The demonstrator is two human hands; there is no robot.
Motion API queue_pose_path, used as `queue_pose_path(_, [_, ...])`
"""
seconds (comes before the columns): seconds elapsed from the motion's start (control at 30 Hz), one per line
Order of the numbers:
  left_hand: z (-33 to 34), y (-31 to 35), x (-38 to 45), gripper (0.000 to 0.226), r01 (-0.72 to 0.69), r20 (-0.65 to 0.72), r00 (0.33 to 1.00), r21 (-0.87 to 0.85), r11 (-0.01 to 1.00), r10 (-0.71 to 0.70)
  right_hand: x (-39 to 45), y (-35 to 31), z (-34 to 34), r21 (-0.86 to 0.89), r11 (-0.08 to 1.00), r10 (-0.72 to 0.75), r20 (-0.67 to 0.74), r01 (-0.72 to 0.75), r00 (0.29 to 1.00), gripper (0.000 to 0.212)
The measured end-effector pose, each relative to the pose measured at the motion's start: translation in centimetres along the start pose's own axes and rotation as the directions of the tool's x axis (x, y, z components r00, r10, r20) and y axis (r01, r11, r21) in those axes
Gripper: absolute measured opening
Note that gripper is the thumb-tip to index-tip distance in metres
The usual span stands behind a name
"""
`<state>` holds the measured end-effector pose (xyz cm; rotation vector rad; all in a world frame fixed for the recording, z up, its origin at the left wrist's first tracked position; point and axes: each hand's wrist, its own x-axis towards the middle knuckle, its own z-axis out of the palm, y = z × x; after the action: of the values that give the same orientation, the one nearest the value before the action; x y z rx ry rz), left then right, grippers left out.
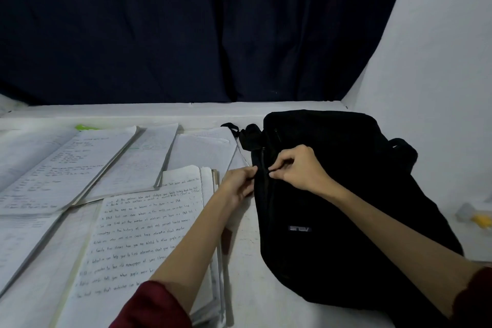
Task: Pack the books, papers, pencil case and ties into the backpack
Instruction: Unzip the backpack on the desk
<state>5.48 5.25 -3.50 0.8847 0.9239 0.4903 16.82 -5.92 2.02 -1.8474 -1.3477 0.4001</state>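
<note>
A black backpack (346,194) lies flat on the white table (247,261), right of centre, its logo facing up. My right hand (298,168) pinches the zipper pull on the backpack's left side. My left hand (239,182) grips the backpack's left edge beside that zipper. Handwritten papers (138,237) lie under my left forearm. Open notebooks (66,168) and more loose sheets (205,152) spread over the left half of the table. No pencil case or ties can be made out.
A dark curtain (186,34) hangs behind the table and a white wall (439,61) stands at the right. A green object (85,127) peeks out behind the notebooks. Small grey and yellow items (476,217) sit at the far right.
</note>
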Motion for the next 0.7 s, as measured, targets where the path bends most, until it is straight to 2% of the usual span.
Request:
queue_pose_path(0.1, [-0.4, 0.6, 0.4, 0.015, -0.035, -0.06, 0.998, -0.06, 0.998, 0.031, -4.0, -1.3, -0.4, 0.044, 0.999, -0.028, 0.133, 0.022, 0.991, 0.007])
queue_pose_path(0.17, [-0.6, 1.0, -0.2, 0.015, -0.078, -0.075, 0.994, -0.001, 0.997, 0.078, -5.9, -1.6, -0.5, 0.035, 0.998, -0.05, 0.198, 0.044, 0.979, 0.006])
queue_pose_path(0.23, [-0.5, 1.3, -2.1, 0.017, -0.077, 0.008, 0.997, 0.156, 0.985, 0.076, -6.7, -1.7, -0.5, 0.019, 0.997, -0.072, 0.188, 0.07, 0.98, 0.005])
queue_pose_path(0.33, [-0.5, 1.2, -5.6, 0.041, -0.026, 0.231, 0.966, 0.533, 0.846, -0.115, -7.1, -1.7, 0.2, 0.003, 0.996, -0.089, 0.143, 0.09, 0.986, 0.006])
queue_pose_path(0.4, [-0.5, 0.7, -6.9, 0.037, -0.071, 0.271, 0.955, 0.603, 0.795, -0.12, -7.5, -2.2, 0.8, -0.032, 0.991, -0.128, 0.139, 0.134, 0.982, 0.005])
queue_pose_path(0.47, [-0.2, 0.2, -7.4, 0.023, -0.115, 0.208, 0.978, 0.549, 0.828, -0.002, -8.4, -3.2, 1.1, -0.083, 0.964, -0.232, 0.19, 0.251, 0.954, 0.003])
queue_pose_path(0.5, [-0.2, 0.1, -7.3, 0.024, -0.128, 0.151, 0.987, 0.524, 0.842, 0.056, -9.1, -3.7, 1.3, -0.13, 0.929, -0.309, 0.239, 0.346, 0.921, 0.007])
queue_pose_path(0.57, [-0.5, 0.0, -7.0, 0.029, -0.142, 0.034, 0.989, 0.495, 0.857, 0.144, -11.2, -4.4, 1.6, -0.237, 0.787, -0.48, 0.345, 0.57, 0.806, 0.017])
queue_pose_path(0.6, [-0.9, 0.0, -6.7, 0.029, -0.139, -0.016, 0.986, 0.491, 0.86, 0.169, -12.5, -4.3, 1.5, -0.272, 0.714, -0.532, 0.388, 0.645, 0.752, 0.021])
queue_pose_path(0.63, [-1.4, 0.1, -6.5, 0.028, -0.135, -0.057, 0.981, 0.499, 0.856, 0.188, -13.6, -3.9, 1.1, -0.281, 0.684, -0.547, 0.414, 0.673, 0.728, 0.027])
queue_pose_path(0.7, [-2.6, 0.1, -6.4, 0.026, -0.114, -0.103, 0.973, 0.555, 0.824, 0.204, -15.2, -2.6, -0.4, -0.252, 0.755, -0.503, 0.369, 0.605, 0.782, 0.029])
